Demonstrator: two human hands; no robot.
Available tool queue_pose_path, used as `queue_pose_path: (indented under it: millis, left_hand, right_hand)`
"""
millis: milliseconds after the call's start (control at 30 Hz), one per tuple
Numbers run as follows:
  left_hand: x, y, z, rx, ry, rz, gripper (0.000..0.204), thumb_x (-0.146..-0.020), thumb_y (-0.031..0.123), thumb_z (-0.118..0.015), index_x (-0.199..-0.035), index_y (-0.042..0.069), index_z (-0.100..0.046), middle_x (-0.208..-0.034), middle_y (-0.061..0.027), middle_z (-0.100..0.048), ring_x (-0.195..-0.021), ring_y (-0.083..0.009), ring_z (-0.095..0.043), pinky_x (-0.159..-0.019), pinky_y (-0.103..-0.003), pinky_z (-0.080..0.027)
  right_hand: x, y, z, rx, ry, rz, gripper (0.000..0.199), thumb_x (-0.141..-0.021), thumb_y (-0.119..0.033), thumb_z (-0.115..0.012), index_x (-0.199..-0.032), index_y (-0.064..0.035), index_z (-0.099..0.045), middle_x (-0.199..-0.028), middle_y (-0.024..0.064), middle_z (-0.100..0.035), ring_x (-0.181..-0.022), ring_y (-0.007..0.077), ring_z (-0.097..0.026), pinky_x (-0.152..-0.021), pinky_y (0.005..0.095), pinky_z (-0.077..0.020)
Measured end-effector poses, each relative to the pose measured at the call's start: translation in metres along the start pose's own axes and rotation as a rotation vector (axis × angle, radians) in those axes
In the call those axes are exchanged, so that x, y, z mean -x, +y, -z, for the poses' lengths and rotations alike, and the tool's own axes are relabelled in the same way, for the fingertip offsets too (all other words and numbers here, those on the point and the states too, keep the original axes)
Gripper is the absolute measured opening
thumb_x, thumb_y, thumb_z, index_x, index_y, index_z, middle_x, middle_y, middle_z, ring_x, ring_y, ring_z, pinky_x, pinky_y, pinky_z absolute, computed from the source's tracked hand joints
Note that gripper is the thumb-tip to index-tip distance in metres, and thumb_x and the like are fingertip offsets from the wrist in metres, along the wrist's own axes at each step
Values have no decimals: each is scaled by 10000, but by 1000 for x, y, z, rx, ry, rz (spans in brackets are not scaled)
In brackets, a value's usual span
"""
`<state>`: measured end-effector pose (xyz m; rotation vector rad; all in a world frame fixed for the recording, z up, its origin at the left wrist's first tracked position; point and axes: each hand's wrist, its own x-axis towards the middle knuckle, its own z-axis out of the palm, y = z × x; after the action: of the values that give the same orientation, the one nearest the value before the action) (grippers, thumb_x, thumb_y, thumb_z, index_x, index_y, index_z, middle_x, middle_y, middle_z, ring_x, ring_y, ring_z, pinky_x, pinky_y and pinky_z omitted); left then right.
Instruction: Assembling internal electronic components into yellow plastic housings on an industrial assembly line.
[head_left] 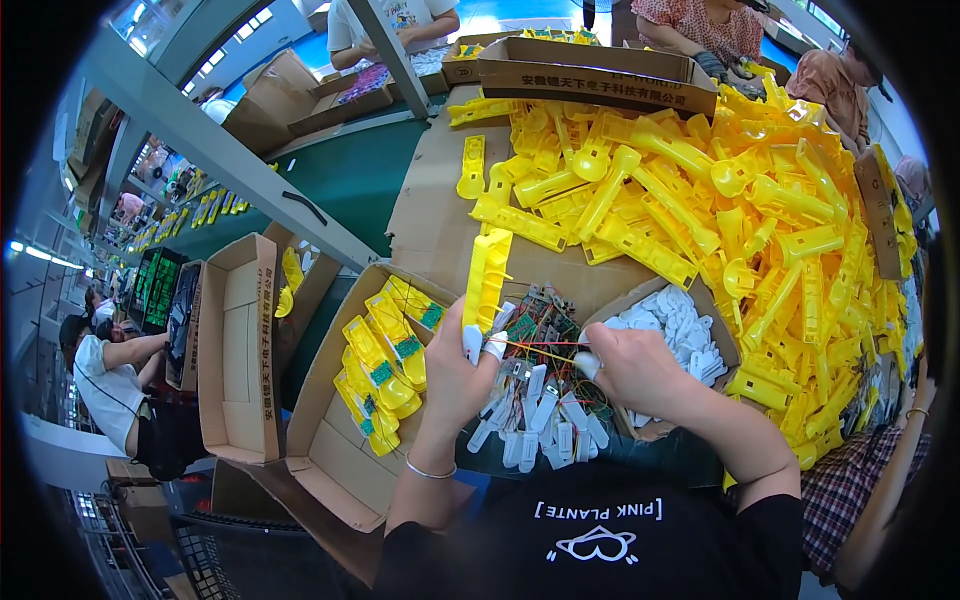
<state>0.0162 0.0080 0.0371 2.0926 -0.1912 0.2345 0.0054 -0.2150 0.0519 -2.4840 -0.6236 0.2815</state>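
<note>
Upright in my left hand is a yellow plastic shell, gripped near its lower end, where a small white part shows beside the fingers. My right hand is closed in a pinch on thin red and yellow wires, which stretch across to the shell. White covers show on fingertips of both hands. Below and behind the wires lies a tangle of circuit boards and leads, with several white plastic modules on the near side.
Loose yellow shells are heaped at the right and far side. White parts fill a carton beside my right hand. Left of me, an open cardboard box holds yellow shells with green boards. A grey metal post slants across the left. Co-workers sit around.
</note>
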Motion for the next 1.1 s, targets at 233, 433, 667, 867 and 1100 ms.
queue_pose_path:
  millis: [233, 433, 667, 867, 1100]
  left_hand:
    - [12, 15, -12, 675, -302, 250, 430, -748, 12, -620, -1139, 30, -443, -891, -19, -540, -793, -81, -531, -695, -232, -453]
    - [24, 10, -30, 975, -314, 245, 453, -772, -5, -589, -1171, 32, -377, -966, -64, -549, -847, -132, -563, -741, -270, -476]
    - [31, 15, -41, 914, -213, 94, 422, -793, 78, -622, -1140, 28, -387, -1048, -76, -533, -939, -144, -545, -843, -284, -436]
    - [34, 14, -43, 886, -178, 86, 415, -789, 82, -626, -1125, 25, -390, -1037, -70, -534, -939, -138, -538, -839, -277, -426]
    - [36, 20, -47, 736, -51, 41, 428, -762, 36, -593, -1120, 23, -358, -972, -65, -532, -885, -151, -544, -813, -279, -428]
  right_hand:
    - [-26, 35, 3, 550, 501, 193, 129, -676, -125, -584, -728, -61, -486, -691, 79, -462, -713, 258, -489, -662, 357, -383]
    - [-11, -11, 15, -125, 802, 235, 199, -697, -7, -612, -869, -15, -513, -699, 98, -496, -586, 242, -507, -518, 317, -401]
    - [10, -38, -32, -508, 465, 178, 245, -784, -91, -601, -944, 6, -443, -751, 146, -589, -637, 269, -620, -550, 311, -473]
    - [11, -37, -34, -503, 445, 237, 295, -787, -108, -593, -984, 18, -414, -736, 153, -581, -629, 289, -616, -548, 315, -475]
    - [11, -41, -40, -427, 435, 182, 289, -760, -61, -580, -961, 32, -394, -697, 152, -562, -598, 299, -605, -533, 326, -472]
